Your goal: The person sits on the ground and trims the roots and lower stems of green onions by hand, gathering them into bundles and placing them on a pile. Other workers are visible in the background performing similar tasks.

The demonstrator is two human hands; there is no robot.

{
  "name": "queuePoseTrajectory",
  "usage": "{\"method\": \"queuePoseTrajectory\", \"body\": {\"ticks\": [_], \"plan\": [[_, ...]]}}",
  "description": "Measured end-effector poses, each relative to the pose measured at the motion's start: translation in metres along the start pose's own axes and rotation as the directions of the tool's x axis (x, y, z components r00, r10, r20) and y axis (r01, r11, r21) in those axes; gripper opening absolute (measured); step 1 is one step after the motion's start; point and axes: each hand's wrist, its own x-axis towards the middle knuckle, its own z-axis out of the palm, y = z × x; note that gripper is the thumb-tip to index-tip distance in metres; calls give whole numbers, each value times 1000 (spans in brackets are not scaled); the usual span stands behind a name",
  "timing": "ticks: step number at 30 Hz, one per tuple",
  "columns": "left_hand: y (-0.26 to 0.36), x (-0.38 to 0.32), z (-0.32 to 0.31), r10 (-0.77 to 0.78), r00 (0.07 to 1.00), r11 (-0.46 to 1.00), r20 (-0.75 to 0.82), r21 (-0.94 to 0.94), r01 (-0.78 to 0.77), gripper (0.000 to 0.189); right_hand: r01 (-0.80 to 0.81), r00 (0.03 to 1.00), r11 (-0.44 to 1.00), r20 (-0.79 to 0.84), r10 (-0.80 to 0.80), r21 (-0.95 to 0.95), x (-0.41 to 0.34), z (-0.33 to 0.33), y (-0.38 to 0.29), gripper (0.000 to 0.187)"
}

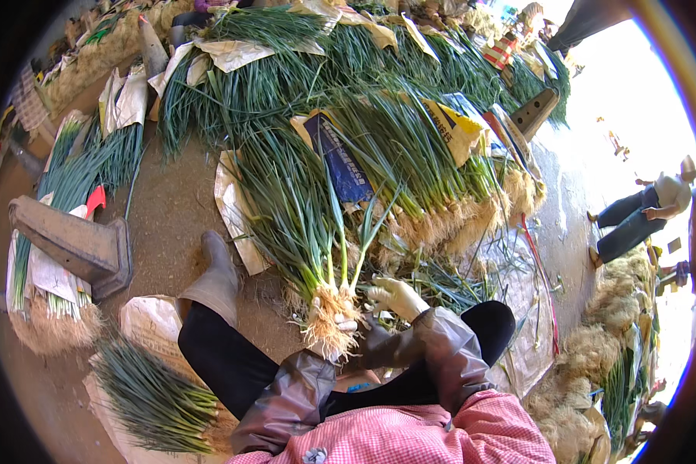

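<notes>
My left hand (330,333), in a pale glove, is closed around the root end of several green onions (343,261); their pale roots hang over the fingers. To its right, my right hand (397,297), also gloved, is raised with fingers parted and holds nothing visible. Beyond the left hand lies a bunch of green onions (290,197) on printed paper sacking, leaves pointing away. A second bunch (406,156) rests to its right, with a blue printed sack (342,162) between them. Stripped leaves (446,284) are scattered beside my right hand.
Wrapped onion bundles (255,75) line the far side. A grey cone-like stand (72,246) lies at left beside another bundle. More onions (156,394) rest on sacking at lower left. A plastic sheet (519,290) with a red strap lies at right. A person (644,211) stands far right.
</notes>
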Motion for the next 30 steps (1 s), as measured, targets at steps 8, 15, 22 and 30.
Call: {"method": "queuePoseTrajectory", "body": {"ticks": [8, 15, 22, 30], "plan": [[-10, -33, 10, 23, 983, 822, -181, 563, 85, 47, 467, 841, 879, -261, -474, -93, 26, 54, -32, 35], [-13, -10, 0, 77, 961, 868, -264, 492, 66, 45, 404, 832, 874, -289, -474, -270, -19, 26, -36, 79], [-17, -3, -20, 68, 877, 860, -476, 473, 190, 48, 475, 796, 766, -159, -584, -434, -32, 68, 2, 115], [-22, -15, -20, 220, 909, 199, -355, 928, 315, 39, 372, 895, 535, -139, -424, 759, 29, 62, 61, 60]]}}
